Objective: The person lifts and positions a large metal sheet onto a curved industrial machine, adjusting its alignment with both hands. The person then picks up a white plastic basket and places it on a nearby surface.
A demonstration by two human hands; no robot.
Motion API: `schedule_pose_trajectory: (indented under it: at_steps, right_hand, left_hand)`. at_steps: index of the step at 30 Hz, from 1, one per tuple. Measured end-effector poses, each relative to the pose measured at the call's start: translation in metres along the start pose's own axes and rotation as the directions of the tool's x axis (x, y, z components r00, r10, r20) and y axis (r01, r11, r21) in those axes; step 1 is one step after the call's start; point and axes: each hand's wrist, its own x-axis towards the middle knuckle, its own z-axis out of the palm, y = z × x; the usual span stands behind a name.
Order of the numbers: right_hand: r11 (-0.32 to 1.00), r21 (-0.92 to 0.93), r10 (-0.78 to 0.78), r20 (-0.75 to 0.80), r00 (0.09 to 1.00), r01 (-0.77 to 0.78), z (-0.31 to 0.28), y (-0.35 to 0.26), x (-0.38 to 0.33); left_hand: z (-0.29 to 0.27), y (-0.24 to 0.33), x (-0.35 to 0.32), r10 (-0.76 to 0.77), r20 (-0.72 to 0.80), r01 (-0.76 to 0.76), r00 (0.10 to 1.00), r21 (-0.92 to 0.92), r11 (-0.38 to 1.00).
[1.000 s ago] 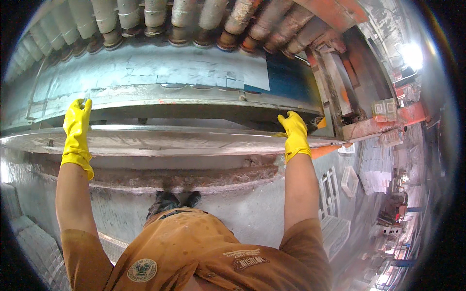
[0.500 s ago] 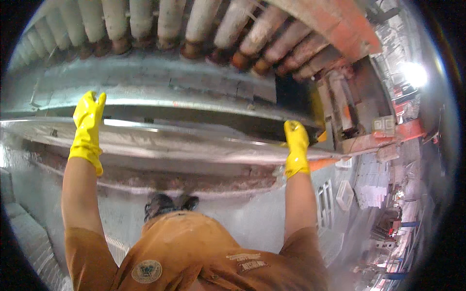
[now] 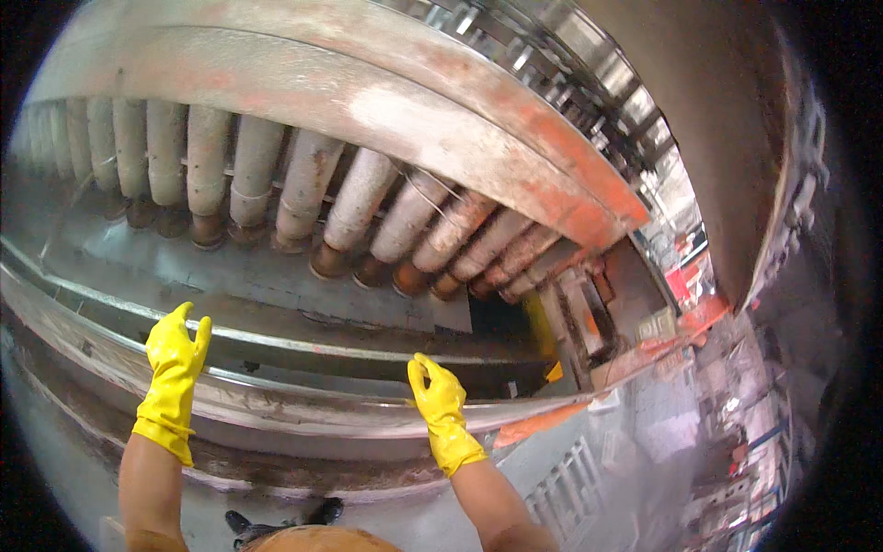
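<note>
Both my hands wear yellow rubber gloves and reach over the near edge of a long trough. My left hand is open above the metal rail, thumb apart from the fingers, with nothing seen in it. My right hand is curled near the same trough edge, thumb and finger meeting around a small gap in which nothing shows. Whether either glove touches the metal cannot be made out. Beyond the rail lies a grey, wet-looking surface under the row of pale cylinders.
A row of several pale cylinders hangs under a thick, orange-stained beam. A dark opening with a yellow edge lies at the trough's right end. White slatted frames and an orange piece are on the right. My shoes stand below.
The view has tilted up, showing more of the beam. My hands have come closer together, the right moving left toward the middle. My left fingers look more spread from the thumb.
</note>
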Motion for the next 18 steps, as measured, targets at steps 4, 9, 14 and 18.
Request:
schedule_pose_trajectory:
  at_steps: [4,9,14,18]
  right_hand:
    - [0.999,-0.053,-0.012,-0.013,1.000,0.011,-0.007,-0.004,0.000]
    - [0.999,-0.024,-0.048,0.009,0.999,0.049,-0.002,0.001,0.003]
    - [0.997,-0.061,-0.047,0.016,0.999,0.048,0.003,-0.001,0.015]
    - [1.000,-0.021,0.012,0.037,0.999,-0.011,0.011,0.003,0.033]
  left_hand:
    - [-0.003,0.001,-0.006,0.173,-0.175,-0.187,0.969,-0.070,0.980]
    - [-0.006,-0.001,-0.007,0.321,-0.344,-0.391,0.883,-0.157,0.907]
    - [-0.010,0.002,0.007,0.332,-0.368,-0.428,0.868,-0.216,0.878]
    - [-0.008,0.010,0.032,0.348,-0.382,-0.449,0.856,-0.219,0.866]
